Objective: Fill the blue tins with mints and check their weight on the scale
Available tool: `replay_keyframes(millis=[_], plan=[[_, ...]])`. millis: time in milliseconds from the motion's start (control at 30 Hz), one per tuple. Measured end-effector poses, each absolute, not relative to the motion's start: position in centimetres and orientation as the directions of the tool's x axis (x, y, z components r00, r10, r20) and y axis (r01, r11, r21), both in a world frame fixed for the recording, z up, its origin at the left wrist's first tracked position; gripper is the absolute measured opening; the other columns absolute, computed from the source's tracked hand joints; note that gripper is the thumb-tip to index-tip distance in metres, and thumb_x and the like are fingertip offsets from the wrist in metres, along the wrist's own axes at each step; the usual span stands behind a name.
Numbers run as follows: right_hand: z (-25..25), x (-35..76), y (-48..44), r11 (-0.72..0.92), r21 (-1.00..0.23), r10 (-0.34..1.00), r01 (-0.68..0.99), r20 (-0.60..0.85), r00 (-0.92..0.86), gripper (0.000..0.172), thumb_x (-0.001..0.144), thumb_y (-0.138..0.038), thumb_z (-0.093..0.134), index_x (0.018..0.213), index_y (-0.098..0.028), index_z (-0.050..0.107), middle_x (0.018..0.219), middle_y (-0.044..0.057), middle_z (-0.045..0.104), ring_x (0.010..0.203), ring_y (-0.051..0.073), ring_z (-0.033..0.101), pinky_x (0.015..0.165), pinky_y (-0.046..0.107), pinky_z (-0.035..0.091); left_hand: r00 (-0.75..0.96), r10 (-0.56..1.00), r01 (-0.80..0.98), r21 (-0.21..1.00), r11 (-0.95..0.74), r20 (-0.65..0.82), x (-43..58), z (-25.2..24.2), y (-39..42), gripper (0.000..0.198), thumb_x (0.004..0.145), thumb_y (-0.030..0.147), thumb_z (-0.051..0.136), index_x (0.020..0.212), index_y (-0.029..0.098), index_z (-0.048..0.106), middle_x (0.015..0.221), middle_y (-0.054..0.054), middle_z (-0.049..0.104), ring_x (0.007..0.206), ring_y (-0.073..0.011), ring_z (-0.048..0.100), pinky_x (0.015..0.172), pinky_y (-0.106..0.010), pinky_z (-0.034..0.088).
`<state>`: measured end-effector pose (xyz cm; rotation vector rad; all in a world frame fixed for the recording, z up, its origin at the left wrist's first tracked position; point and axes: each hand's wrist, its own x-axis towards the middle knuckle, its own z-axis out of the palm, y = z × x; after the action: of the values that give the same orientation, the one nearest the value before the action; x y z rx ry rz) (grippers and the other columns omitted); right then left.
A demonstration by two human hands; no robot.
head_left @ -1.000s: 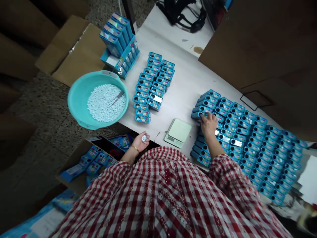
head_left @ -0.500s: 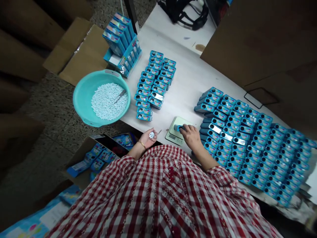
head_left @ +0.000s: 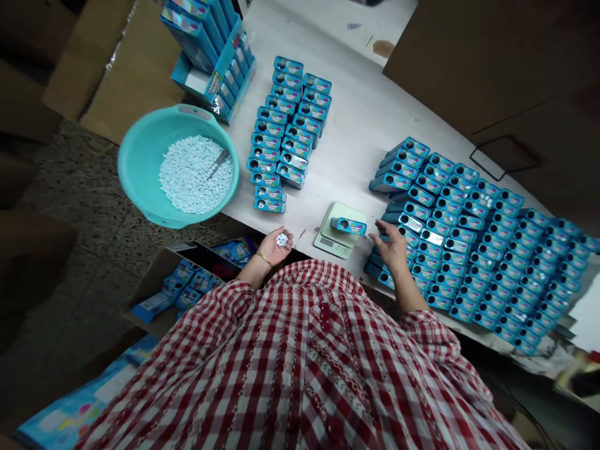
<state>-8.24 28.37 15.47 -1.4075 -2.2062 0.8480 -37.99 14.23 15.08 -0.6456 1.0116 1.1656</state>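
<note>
My left hand is palm up and cupped, holding a small heap of white tablets at the table's front edge. A blue tin with a round dark hole in its top face stands on the small kitchen scale, with no hand on it. My right hand is just right of the scale, its fingers apart and nothing visible in them. It is beside the big block of similar blue tins. Left of the scale is a smaller group of tins, some with white showing in their holes.
A turquoise basin of white tablets with a metal scoop stands at the left. Behind it is a blue display box with tall packs. A carton of blue packs sits below the table edge. Large cardboard borders the back right.
My right hand has let go of the tin on the scale and moved right, its fingers spreading. My left hand still holds the tablets. The view has shifted, with things on the left appearing closer.
</note>
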Motion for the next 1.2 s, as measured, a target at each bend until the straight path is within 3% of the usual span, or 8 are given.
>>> replay_keyframes(millis=[633,767,867,1033,1200], plan=[[11.4,-10.1,27.4,0.183,-0.788,0.865,0.588,-0.155,-0.478,0.055,0.072,-0.045,0.061,0.120,-0.021,0.048,0.117,0.010,0.056,0.102,0.023,0.056,0.086,0.041,0.048,0.044,0.436,-0.948,0.101,0.303,-0.899,-37.9,14.9,14.1,0.030,0.087,0.022,0.042,0.062,0.012,0.055,0.058,-0.004,0.058,0.047,-0.0080,0.053,0.041,-0.016,0.042],[14.8,-10.4,26.8,0.344,-0.723,0.869,0.599,0.004,-0.495,0.059,0.073,-0.046,0.061,0.123,-0.020,0.044,0.122,0.012,0.050,0.111,0.026,0.049,0.088,0.044,0.045,0.022,0.419,-0.951,0.110,0.288,-0.908,-37.6,15.3,14.3,0.030,0.088,0.020,0.041,0.063,0.011,0.056,0.058,-0.006,0.060,0.050,-0.0093,0.056,0.045,-0.018,0.045],[18.8,-12.3,25.1,0.537,-0.611,0.790,0.581,0.124,-0.600,0.046,0.078,-0.039,0.058,0.120,-0.023,0.048,0.115,0.011,0.054,0.110,0.026,0.049,0.093,0.046,0.040,0.066,0.475,-0.944,0.100,0.316,-0.878,-36.6,15.8,14.9,0.029,0.088,0.018,0.039,0.072,0.008,0.061,0.065,-0.009,0.064,0.058,-0.0122,0.061,0.053,-0.021,0.049],[20.6,-17.7,22.1,0.702,-0.573,0.521,0.423,0.007,-0.854,0.029,0.087,-0.029,0.045,0.112,-0.021,0.056,0.102,0.012,0.060,0.093,0.024,0.055,0.082,0.041,0.047,0.212,0.613,-0.925,0.047,0.378,-0.761,-33.6,16.5,16.9,0.025,0.086,0.016,0.041,0.081,0.008,0.064,0.080,-0.011,0.068,0.071,-0.0153,0.064,0.062,-0.025,0.050],[18.6,-18.7,21.7,0.750,-0.522,0.448,0.407,-0.052,-0.893,0.026,0.088,-0.016,0.040,0.105,-0.016,0.059,0.096,0.012,0.062,0.090,0.022,0.056,0.081,0.038,0.048,0.275,0.578,-0.899,0.007,0.438,-0.768,-32.2,16.3,17.8,0.023,0.085,0.017,0.044,0.084,0.008,0.065,0.083,-0.012,0.069,0.069,-0.0132,0.063,0.058,-0.022,0.046]])
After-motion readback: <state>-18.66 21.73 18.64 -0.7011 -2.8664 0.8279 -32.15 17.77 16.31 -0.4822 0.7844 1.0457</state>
